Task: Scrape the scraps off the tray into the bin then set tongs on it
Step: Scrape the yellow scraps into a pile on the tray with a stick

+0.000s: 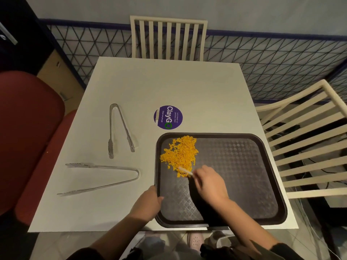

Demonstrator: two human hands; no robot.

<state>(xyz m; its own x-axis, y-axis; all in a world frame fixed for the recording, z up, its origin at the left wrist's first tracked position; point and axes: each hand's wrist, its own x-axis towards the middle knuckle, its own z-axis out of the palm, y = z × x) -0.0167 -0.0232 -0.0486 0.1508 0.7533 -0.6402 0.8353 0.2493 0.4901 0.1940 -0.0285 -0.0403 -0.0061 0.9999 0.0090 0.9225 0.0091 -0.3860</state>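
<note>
Orange scraps are heaped in the dark tray's far-left corner. The tray sits on a white table, with two metal tongs to its left and a slatted chair beyond. The right hand pinches a white stick at the heap; the left hand grips the tray's left rim.

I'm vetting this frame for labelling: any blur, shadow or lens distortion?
Head view: the right hand and its pale scraper are motion-blurred; a dark shadow lies under that hand on the tray; the wide lens warps the table edges; the scraps look sharp.
</note>
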